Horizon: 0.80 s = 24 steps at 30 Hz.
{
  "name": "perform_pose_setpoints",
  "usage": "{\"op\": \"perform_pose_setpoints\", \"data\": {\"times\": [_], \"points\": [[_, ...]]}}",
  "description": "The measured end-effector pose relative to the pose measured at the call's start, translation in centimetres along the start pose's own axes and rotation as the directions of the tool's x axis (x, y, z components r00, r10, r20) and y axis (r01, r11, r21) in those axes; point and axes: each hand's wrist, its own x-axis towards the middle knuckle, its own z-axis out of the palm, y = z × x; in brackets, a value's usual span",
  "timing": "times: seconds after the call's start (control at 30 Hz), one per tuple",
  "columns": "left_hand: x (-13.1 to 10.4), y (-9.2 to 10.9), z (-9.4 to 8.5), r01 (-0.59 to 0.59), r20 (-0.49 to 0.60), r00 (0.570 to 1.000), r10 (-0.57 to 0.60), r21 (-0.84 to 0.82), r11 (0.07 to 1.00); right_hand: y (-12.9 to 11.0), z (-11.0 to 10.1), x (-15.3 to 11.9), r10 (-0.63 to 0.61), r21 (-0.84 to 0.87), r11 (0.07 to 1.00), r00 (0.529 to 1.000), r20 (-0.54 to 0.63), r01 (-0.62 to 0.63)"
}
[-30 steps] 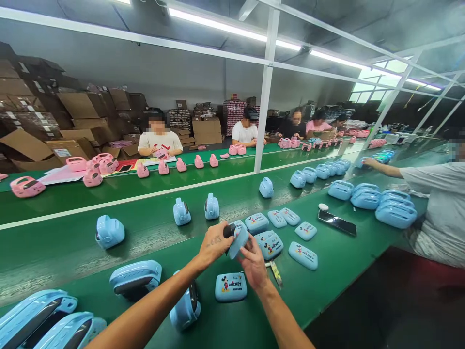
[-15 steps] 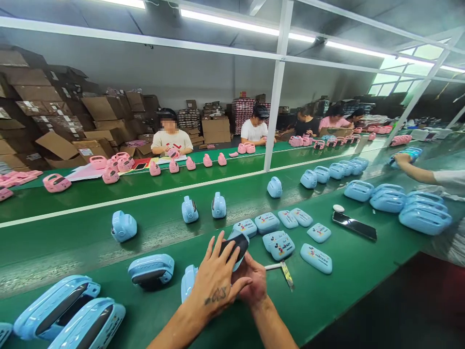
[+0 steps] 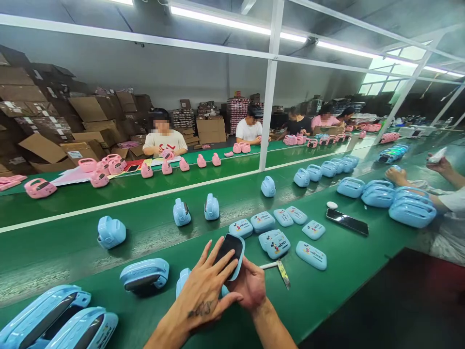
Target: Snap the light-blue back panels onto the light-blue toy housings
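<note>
A light-blue plastic shell with a black panel (image 3: pixel 235 246) is held tilted above the green workbench. My right hand (image 3: pixel 253 285) grips it from below and behind, its fingers partly hidden. Across the black panel lies my left hand (image 3: pixel 208 287), fingers spread and flat. Behind my left hand another light-blue piece (image 3: pixel 182 281) is mostly covered. Just right of my hands lies a thin white stick with a yellowish strip (image 3: pixel 283 275). Several blue pieces with Mickey print (image 3: pixel 274 244) rest on the bench beyond it.
A dark phone (image 3: pixel 348 222) and a white oval object (image 3: pixel 332 205) lie to the right. Blue units stand along the conveyor belt (image 3: pixel 240 196). Larger blue shells (image 3: pixel 47 312) sit near left. A co-worker's hands (image 3: pixel 397 175) are at far right; people sit across the line.
The shell in my hands has turned so its black panel shows more fully. The view has shifted slightly. At far right the co-worker's arm has drawn back, and a second hand shows, holding something white.
</note>
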Motion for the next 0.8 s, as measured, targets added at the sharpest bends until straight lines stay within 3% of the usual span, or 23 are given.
{"op": "perform_pose_setpoints", "data": {"times": [0.23,0.43,0.63,0.8], "points": [[0.3,1.1,2.3,0.096,-0.07,0.993,-0.093,0.028,0.995,0.4,-0.2,0.0,-0.039,-0.007,0.999,0.999,-0.014,0.038],[-1.3,0.4,1.7,0.073,-0.183,0.981,-0.063,0.051,0.996,-0.6,0.7,-0.4,-0.007,-0.076,0.997,0.999,0.047,0.011],[-2.1,1.0,1.6,0.081,-0.121,0.99,-0.074,0.048,0.996,-0.4,1.0,-0.4,-0.027,-0.063,0.998,0.998,0.058,0.031],[-2.2,1.6,1.7,0.099,-0.131,0.987,-0.096,0.016,0.995,-0.1,1.1,-0.6,-0.049,-0.092,0.994,0.998,0.036,0.052]]}}
